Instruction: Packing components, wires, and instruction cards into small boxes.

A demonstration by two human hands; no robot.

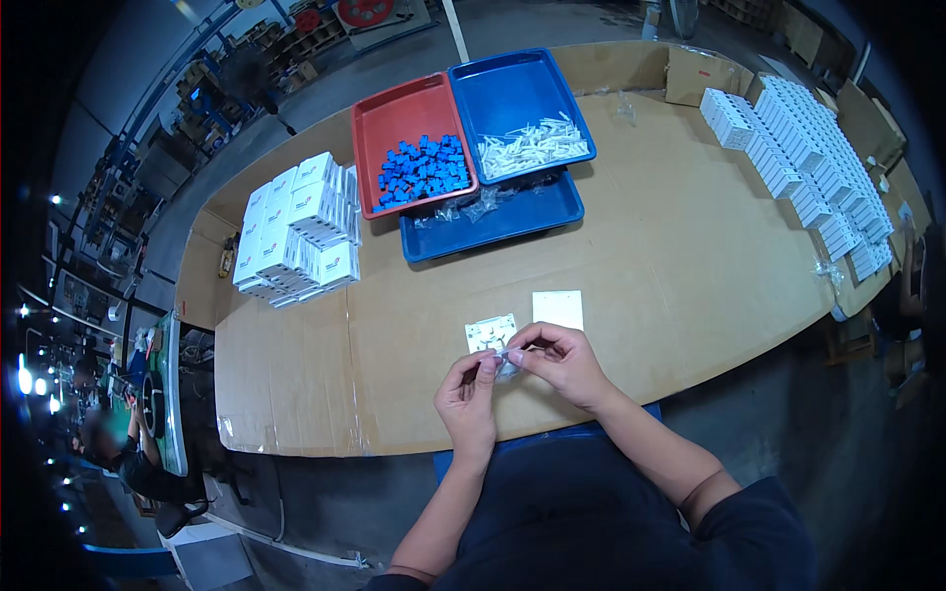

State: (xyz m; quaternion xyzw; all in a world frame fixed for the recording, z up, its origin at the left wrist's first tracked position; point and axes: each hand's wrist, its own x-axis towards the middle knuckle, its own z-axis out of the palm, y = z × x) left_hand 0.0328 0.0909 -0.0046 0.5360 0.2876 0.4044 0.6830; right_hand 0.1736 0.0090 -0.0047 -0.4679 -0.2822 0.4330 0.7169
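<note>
Close to the table's near edge, my left hand point(470, 394) and my right hand point(564, 362) meet, thumbs and fingers pinched together. Between them is a small clear plastic bag point(506, 370), crinkled and partly hidden by the fingers; its contents are too small to make out. Just beyond the fingertips lies a square white piece point(490, 329) with dark marks or small parts on its face, its near side covered by my hands. A plain white square panel point(558, 306) lies flat beside it, just past my right hand.
Stacked white boxes point(286, 222) stand at left. A red tray point(399, 103) holds blue parts point(424, 169); a blue tray point(507, 79) holds white sticks point(532, 146). Both rest over a lower blue tray point(493, 233). Rows of white boxes point(803, 158) line the right. Another person point(138, 463) sits far left.
</note>
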